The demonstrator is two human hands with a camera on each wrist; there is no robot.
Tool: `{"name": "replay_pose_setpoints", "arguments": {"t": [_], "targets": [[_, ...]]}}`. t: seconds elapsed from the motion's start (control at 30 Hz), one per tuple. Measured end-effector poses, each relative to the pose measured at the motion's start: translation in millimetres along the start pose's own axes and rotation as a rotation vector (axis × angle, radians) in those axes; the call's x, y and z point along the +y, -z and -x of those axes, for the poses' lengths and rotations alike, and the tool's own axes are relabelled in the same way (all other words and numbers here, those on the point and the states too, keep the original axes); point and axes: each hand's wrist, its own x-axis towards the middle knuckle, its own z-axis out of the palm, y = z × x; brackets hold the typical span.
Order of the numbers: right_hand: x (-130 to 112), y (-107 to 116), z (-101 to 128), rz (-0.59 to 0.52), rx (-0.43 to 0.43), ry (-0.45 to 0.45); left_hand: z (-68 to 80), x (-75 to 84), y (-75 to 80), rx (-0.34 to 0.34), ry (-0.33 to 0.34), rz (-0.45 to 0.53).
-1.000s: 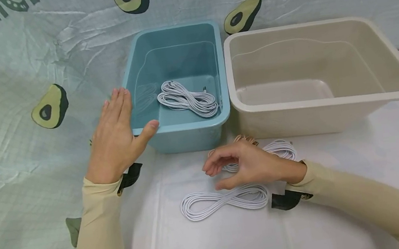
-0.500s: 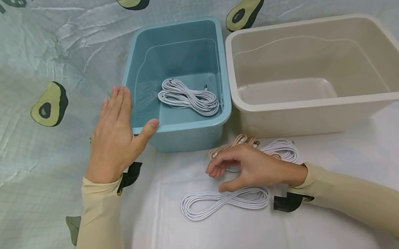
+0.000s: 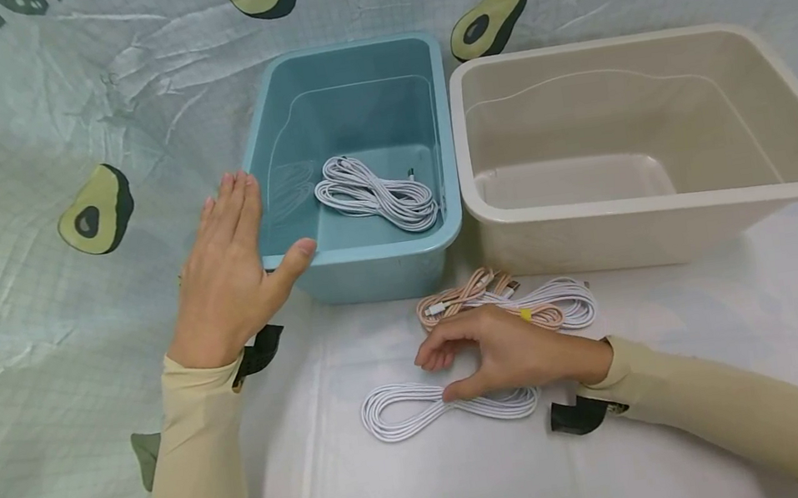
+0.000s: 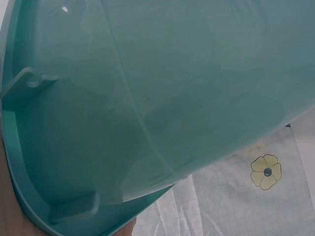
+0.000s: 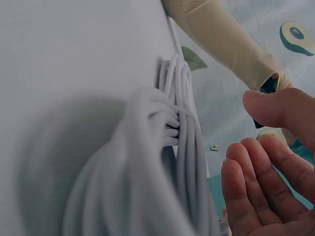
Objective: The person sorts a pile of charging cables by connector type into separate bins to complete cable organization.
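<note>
My left hand (image 3: 224,272) rests with straight fingers on the left rim of the blue bin (image 3: 369,253); the left wrist view shows that bin's outer wall (image 4: 162,98). Over the near white cable bundle (image 3: 401,413), my right hand (image 3: 507,352) hovers with loosely bent fingers and thumb apart. In the right wrist view nothing lies between the fingers (image 5: 266,182) and thumb, and the white cable bundle (image 5: 182,128) sits beside them. Behind this hand lie a pink cable bundle (image 3: 461,295) and another white cable bundle (image 3: 568,298), overlapping. A white coiled cable (image 3: 376,193) lies inside the blue bin.
A wide beige bin (image 3: 651,207) stands to the right of the blue one, their rims nearly touching. White cloth (image 3: 431,489) covers the table. A sheet with avocado prints (image 3: 98,209) hangs at the back and left.
My right hand has come slightly down and nearer the near white cable bundle, uncovering more of the pink bundle behind it. My left hand stays on the blue bin's rim.
</note>
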Motion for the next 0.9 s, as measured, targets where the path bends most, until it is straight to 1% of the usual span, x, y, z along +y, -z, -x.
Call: {"name": "replay_pose_setpoints", "arguments": {"t": [0.2, 0.4, 0.77, 0.9], "targets": [[2, -4, 2, 0.035, -0.022, -0.018, 0.0, 0.2, -0.2, 0.007, -0.003, 0.002], [4, -7, 4, 0.037, -0.047, -0.034, 0.4, 0.3, -0.5, 0.010, 0.000, 0.008], [6, -14, 7, 0.124, -0.051, -0.021, 0.8, 0.0, -1.7, 0.021, 0.000, 0.003], [7, -15, 7, 0.134, -0.045, -0.026, 0.3, -0.1, -2.1, 0.029, -0.006, 0.000]]}}
